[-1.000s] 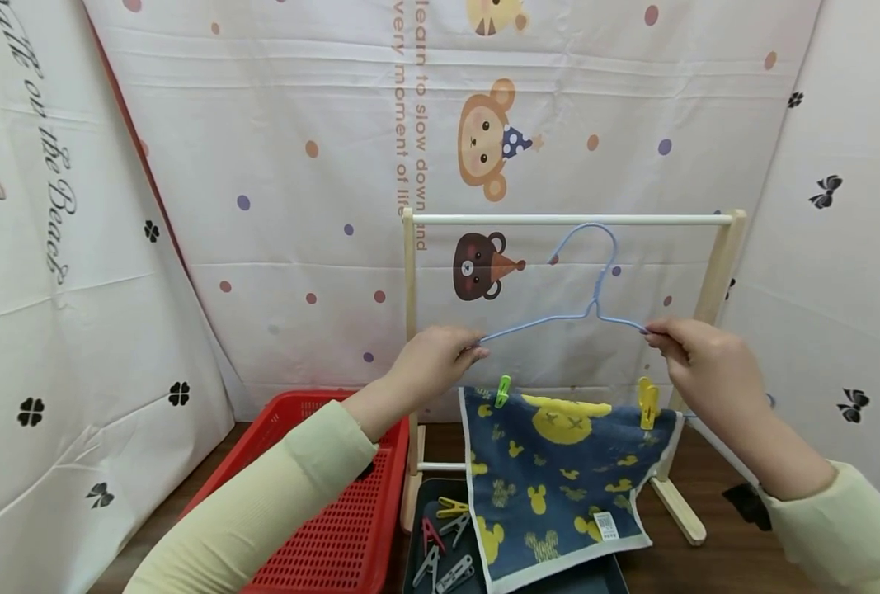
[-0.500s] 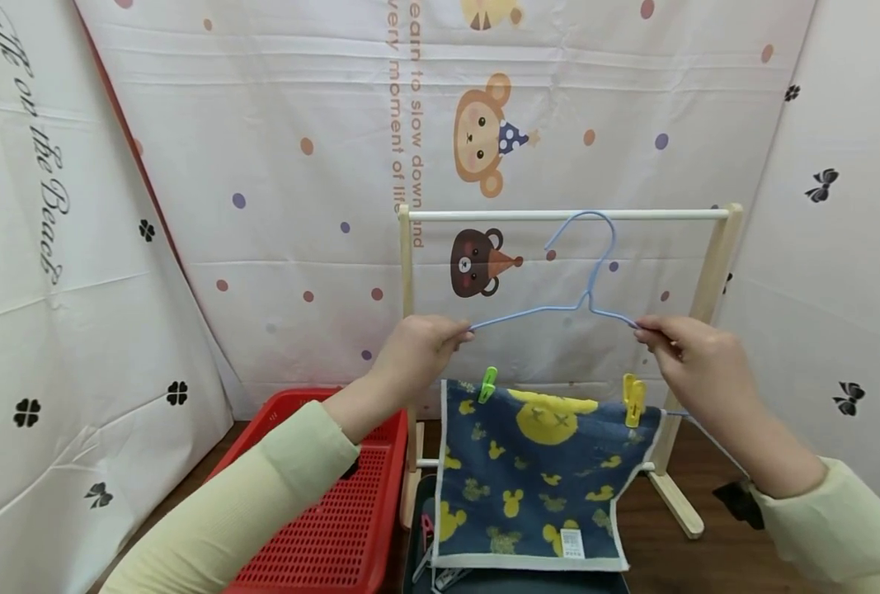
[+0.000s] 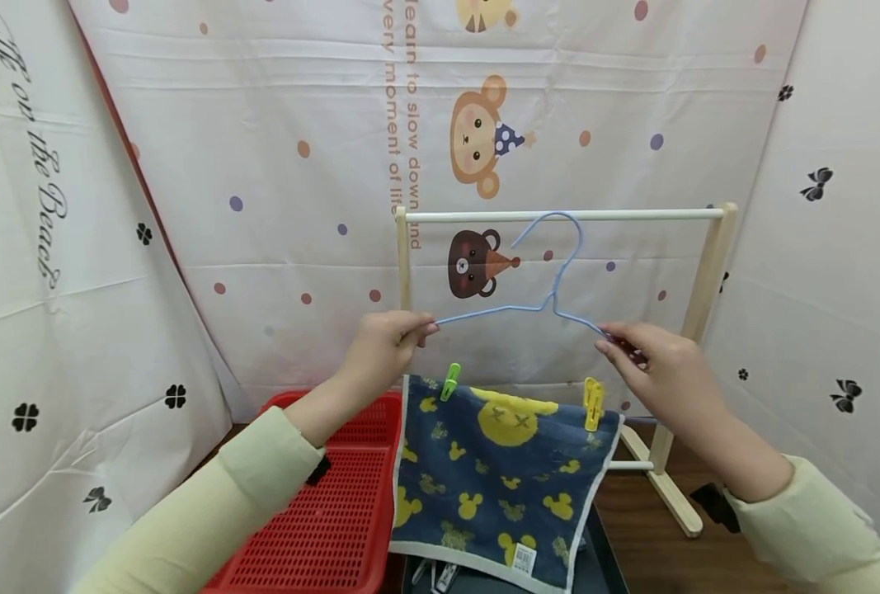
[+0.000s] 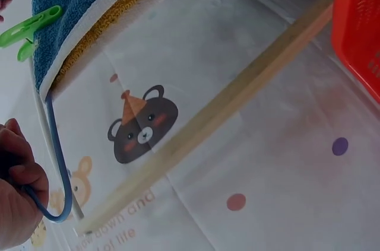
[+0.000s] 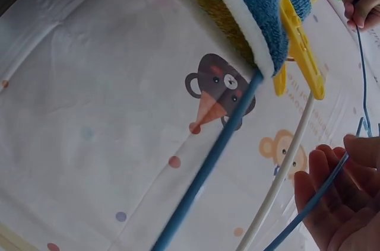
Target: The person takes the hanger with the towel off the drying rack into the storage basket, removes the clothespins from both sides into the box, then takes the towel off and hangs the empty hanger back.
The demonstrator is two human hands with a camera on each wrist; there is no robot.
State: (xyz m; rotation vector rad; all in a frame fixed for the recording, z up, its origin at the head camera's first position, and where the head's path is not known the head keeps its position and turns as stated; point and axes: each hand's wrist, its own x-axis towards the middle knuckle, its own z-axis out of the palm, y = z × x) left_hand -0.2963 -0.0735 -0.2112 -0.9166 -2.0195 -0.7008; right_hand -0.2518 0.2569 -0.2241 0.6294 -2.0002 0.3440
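A light blue wire hanger (image 3: 510, 308) is held up in front of the rack, its hook overlapping the white bar in the head view. My left hand (image 3: 376, 351) pinches its left shoulder, and my right hand (image 3: 662, 363) holds the right one between thumb and fingers. Below hangs a blue towel (image 3: 477, 470) with yellow mouse prints and a white border. A green clothespin (image 3: 450, 382) clips its upper left edge; a yellow clothespin (image 3: 594, 404) clips the upper right. In the right wrist view, the hanger's lower wire (image 5: 208, 171) comes out of the towel's folded top.
Behind the towel stands a wooden drying rack (image 3: 699, 289) with a white top bar (image 3: 647, 214). A red plastic basket (image 3: 313, 528) lies at the left. The towel partly covers a dark tray (image 3: 609, 569) holding clothespins (image 3: 445, 577). Printed white cloth (image 3: 298, 99) surrounds the table.
Both hands have carried the hanger and towel to the left. The towel's lower part has swung and now covers most of the clothespins in the tray.
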